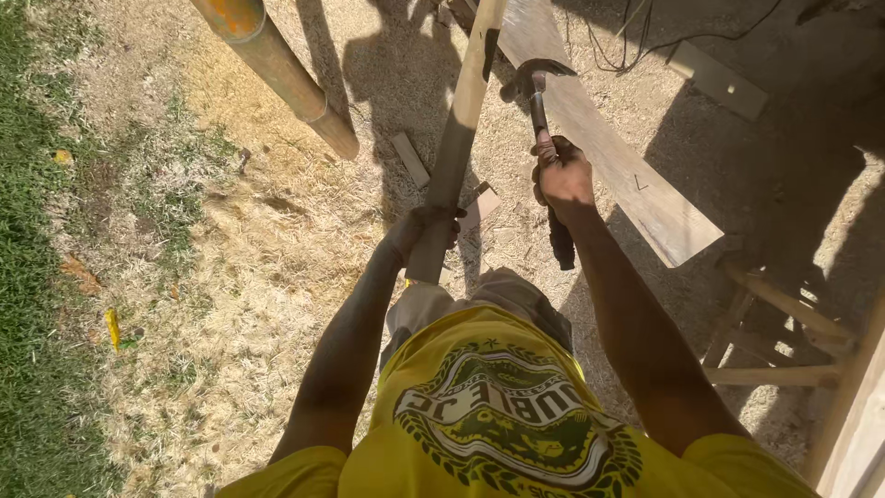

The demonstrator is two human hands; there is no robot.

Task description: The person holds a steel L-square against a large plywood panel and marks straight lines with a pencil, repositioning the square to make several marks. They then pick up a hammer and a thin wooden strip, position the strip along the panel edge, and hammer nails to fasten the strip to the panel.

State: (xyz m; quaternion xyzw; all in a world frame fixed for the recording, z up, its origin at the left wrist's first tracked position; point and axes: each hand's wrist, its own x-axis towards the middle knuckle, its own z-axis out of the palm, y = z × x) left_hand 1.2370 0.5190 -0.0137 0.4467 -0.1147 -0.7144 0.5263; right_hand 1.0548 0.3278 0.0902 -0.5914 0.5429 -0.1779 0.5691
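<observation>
My right hand [560,175] grips the dark handle of a claw hammer [535,83], whose steel head is raised beside a long narrow wooden batten [458,129]. My left hand [422,229] is wrapped around the lower end of that batten, which slants up and away out of the top of the view. The hammer head sits just right of the batten, close to it but apart.
A wide grey plank [627,166] lies diagonally on dry straw-covered ground. A rusty metal pole [286,78] leans at the top left. Small wood offcuts [410,159] lie on the ground. A wooden frame [784,332] stands at the right, grass [28,277] at the left.
</observation>
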